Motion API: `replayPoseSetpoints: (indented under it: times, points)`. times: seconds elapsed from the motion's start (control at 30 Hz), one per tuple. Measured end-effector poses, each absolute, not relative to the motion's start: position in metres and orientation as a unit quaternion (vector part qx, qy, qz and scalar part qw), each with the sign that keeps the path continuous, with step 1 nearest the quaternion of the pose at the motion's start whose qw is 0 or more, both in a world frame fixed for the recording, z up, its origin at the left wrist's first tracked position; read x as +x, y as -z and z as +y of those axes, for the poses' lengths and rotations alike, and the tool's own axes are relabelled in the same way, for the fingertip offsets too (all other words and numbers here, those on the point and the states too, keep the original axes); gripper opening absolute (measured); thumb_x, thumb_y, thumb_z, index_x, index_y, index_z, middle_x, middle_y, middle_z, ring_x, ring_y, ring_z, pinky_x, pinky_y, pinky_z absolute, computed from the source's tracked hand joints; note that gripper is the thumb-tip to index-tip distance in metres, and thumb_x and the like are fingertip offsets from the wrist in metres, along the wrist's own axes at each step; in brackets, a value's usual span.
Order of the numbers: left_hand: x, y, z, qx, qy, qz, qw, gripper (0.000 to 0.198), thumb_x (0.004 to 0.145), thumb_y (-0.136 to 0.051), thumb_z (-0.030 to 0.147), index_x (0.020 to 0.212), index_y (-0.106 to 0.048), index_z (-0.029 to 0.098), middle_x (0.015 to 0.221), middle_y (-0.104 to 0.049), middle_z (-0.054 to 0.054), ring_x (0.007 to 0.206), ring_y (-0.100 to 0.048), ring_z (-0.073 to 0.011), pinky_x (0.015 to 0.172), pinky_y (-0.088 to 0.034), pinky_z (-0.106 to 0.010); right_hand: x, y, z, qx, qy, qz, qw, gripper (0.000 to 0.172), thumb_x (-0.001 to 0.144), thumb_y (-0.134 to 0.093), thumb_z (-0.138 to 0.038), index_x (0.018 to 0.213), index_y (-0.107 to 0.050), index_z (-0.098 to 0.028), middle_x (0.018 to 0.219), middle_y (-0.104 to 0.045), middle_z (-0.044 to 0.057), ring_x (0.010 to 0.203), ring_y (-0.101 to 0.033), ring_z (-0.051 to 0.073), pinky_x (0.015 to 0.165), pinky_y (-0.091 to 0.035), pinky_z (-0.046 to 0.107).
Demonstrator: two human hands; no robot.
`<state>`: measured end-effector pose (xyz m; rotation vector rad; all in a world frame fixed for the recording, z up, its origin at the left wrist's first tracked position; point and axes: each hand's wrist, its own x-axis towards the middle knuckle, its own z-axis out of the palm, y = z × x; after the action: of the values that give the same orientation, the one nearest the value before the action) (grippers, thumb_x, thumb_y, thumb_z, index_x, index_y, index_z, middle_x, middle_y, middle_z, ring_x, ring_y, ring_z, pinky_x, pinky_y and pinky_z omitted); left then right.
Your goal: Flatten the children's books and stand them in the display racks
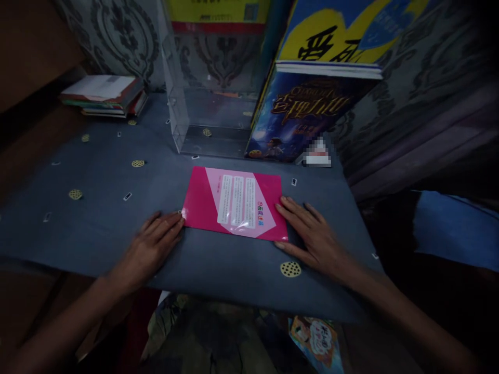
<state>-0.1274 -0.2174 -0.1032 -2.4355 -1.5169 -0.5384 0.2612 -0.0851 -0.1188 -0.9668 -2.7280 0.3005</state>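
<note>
Glossy pink rectangular paper booklet [244, 205]: lay flat on grey patterned cloth [103, 228]; seemed light, bendable, slick.
Left hand [154, 241]: flattish, fingers together, nine-o'clock edge.
Right hand [315, 236]: fingers parted, three-o'clock edge.
Hold: short edges suited.

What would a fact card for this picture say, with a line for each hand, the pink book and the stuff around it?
Left hand: left hand palm down, fingertips at the pink book's left edge
Right hand: right hand spread, fingers at the book's right edge
Pink book: pink book closed, lying flat between the hands
Under it: grey-blue tabletop with yellow spotted shapes
Behind it: clear rack, with a dark blue book standing at its right
Far left: stack of books
</note>
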Motion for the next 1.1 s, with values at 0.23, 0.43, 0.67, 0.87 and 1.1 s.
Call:
replayPoseSetpoints:
  times: [0.23,0.43,0.67,0.87,1.1]
  points:
    - [-0.124,0.088,-0.211,-0.835,0.141,-0.518,0.119,0.026,0.101,-0.047,0.013,0.118,-0.067,0.014,0.117,-0.072,-0.012,0.104,-0.068,-0.0239,0.088,-0.057,-0.037,0.239,0.11,-0.032,-0.375,-0.129,-0.904,0.159,0.057,0.101,-0.046,-0.054,0.145,-0.055,-0.019,0.16,-0.043,0.018,0.15,-0.039,0.035,0.118,-0.038,0.059]
    - [-0.133,0.073,-0.195,-0.85,0.066,-0.504,0.137,0.028,0.099,-0.046,0.01,0.113,-0.068,0.018,0.111,-0.072,-0.009,0.098,-0.066,-0.0226,0.067,-0.052,-0.029,0.226,0.11,-0.025,-0.366,-0.108,-0.901,0.205,0.05,0.098,-0.053,-0.047,0.134,-0.064,-0.015,0.135,-0.064,0.021,0.124,-0.061,0.037,0.103,-0.051,0.06]
    - [-0.156,0.071,-0.143,-0.789,0.042,-0.611,0.043,0.029,0.1,-0.046,0.018,0.111,-0.072,0.024,0.096,-0.069,-0.006,0.087,-0.065,-0.0214,0.063,-0.047,-0.028,0.236,0.092,-0.088,-0.333,-0.133,-0.902,0.241,0.026,0.097,-0.058,-0.033,0.118,-0.068,-0.022,0.101,-0.07,0.011,0.091,-0.068,0.026,0.079,-0.059,0.042]
    - [-0.14,0.078,-0.103,-0.763,0.092,-0.64,-0.021,0.033,0.1,-0.044,0.024,0.114,-0.073,0.019,0.096,-0.07,-0.009,0.088,-0.067,-0.0235,0.076,-0.052,-0.033,0.222,0.095,-0.141,-0.298,-0.147,-0.899,0.285,0.031,0.093,-0.059,-0.016,0.124,-0.06,-0.022,0.103,-0.066,0.009,0.091,-0.065,0.023,0.076,-0.06,0.037]
    - [-0.116,0.098,-0.068,-0.785,0.168,-0.596,0.021,0.032,0.099,-0.044,0.018,0.115,-0.071,0.014,0.114,-0.069,-0.014,0.104,-0.062,-0.0257,0.094,-0.054,-0.042,0.189,0.091,-0.147,-0.293,-0.206,-0.903,0.235,0.038,0.091,-0.062,-0.012,0.127,-0.059,-0.022,0.11,-0.064,0.01,0.1,-0.063,0.024,0.084,-0.06,0.039]
